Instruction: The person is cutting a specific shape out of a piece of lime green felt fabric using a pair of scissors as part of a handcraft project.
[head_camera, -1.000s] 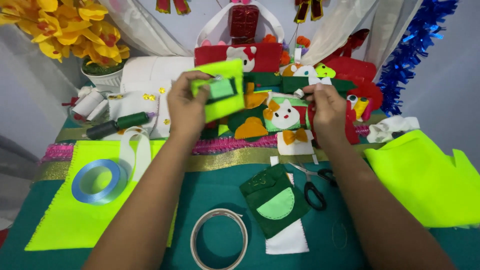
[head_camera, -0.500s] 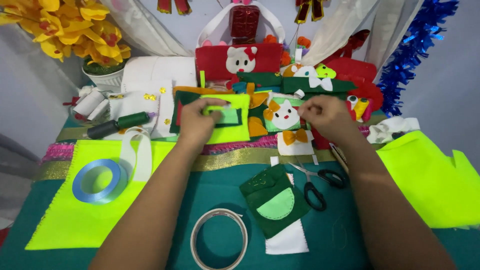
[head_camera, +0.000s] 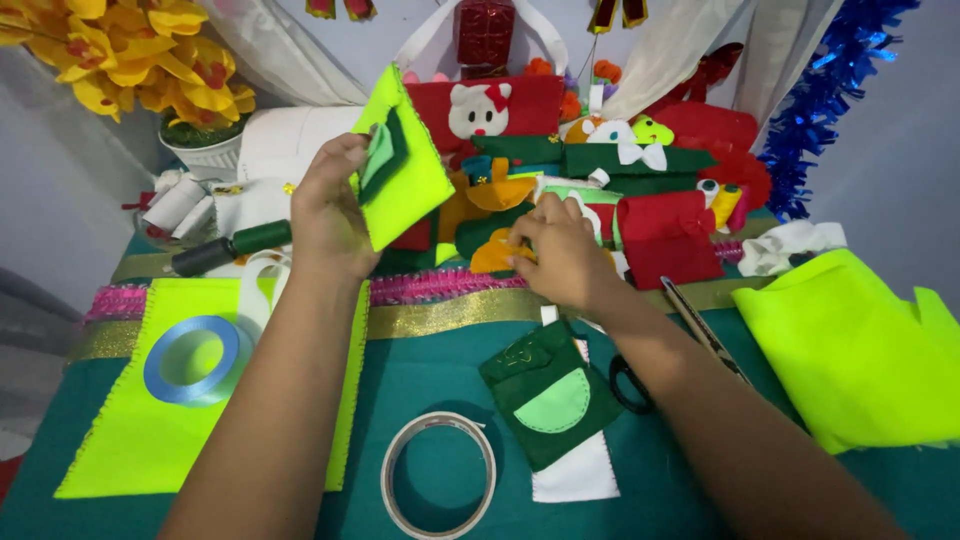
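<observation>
Over a teal felt table (head_camera: 420, 370), blue tape ring (head_camera: 190, 358) on a neon-yellow sheet (head_camera: 130, 440), left hand (head_camera: 335, 215) lifting a neon felt piece (head_camera: 410, 185) with green layers, pinched between thumb and fingers, right hand (head_camera: 562, 255) with fingers curled together on orange felt (head_camera: 492, 256), scissors (head_camera: 700, 330) beside its forearm

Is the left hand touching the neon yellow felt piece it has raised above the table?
Touching. The head view shows the left hand gripping the neon yellow felt piece at its left edge, thumb and fingers pinching it with small green layers.
</observation>
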